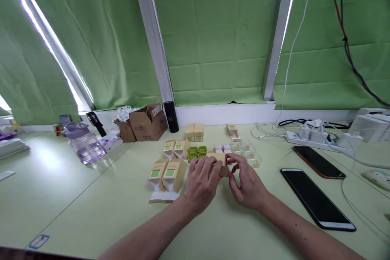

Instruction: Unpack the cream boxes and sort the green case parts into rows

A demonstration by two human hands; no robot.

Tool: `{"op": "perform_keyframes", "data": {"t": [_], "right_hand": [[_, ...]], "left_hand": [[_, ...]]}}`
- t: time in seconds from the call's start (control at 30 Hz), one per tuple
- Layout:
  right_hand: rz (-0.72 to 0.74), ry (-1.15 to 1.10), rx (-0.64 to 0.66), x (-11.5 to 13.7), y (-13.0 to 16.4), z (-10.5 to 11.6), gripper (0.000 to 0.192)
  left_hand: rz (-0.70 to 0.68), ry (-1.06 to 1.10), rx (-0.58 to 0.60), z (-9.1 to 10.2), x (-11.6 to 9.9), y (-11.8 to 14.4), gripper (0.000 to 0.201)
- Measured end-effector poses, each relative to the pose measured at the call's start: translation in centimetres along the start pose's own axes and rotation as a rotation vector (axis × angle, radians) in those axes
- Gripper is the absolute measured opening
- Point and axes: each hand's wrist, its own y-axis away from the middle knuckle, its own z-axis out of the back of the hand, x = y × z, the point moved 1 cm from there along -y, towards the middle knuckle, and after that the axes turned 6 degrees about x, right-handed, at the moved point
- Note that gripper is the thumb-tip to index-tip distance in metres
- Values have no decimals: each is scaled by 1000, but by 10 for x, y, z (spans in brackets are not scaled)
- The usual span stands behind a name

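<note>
Between my hands is a small tan cardboard box (224,169), partly hidden by my fingers. My left hand (202,178) wraps over it from the left, and my right hand (245,180) pinches its right end. Left of my hands stand tan boxes with green labels (173,174), their flaps open toward me, and a similar pair (182,148) behind them. Just beyond my left hand sit several small green containers (193,150). Past the box are pale pink pieces (226,146) and clear plastic domed cups (246,146) with yellow marks inside.
Farther back are two closed tan boxes (198,133) and an open one (233,131). Two phones (315,197) (318,161) lie at right, near a power strip (319,140) with cables. A water jug (84,146), a carton (146,126) and a black cylinder (171,117) stand at left.
</note>
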Motion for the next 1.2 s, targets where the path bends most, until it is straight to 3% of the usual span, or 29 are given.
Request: {"op": "perform_keyframes", "data": {"t": [0.43, 0.6, 0.83, 0.93, 1.2], "right_hand": [[-63, -33, -18, -3, 0, 1, 35], [-77, -61, -53, -3, -3, 3, 41], [0, 81, -89, -3, -8, 10, 38], [37, 170, -127, -3, -9, 14, 40], [182, 160, -192, -12, -10, 18, 58]], "left_hand": [[78, 167, 62, -7, 4, 0, 57], [120, 278, 93, -8, 6, 0, 57], [145, 344, 135, -10, 7, 0, 40], [160, 356, 149, -10, 8, 1, 47], [181, 364, 153, -12, 6, 2, 69]]}}
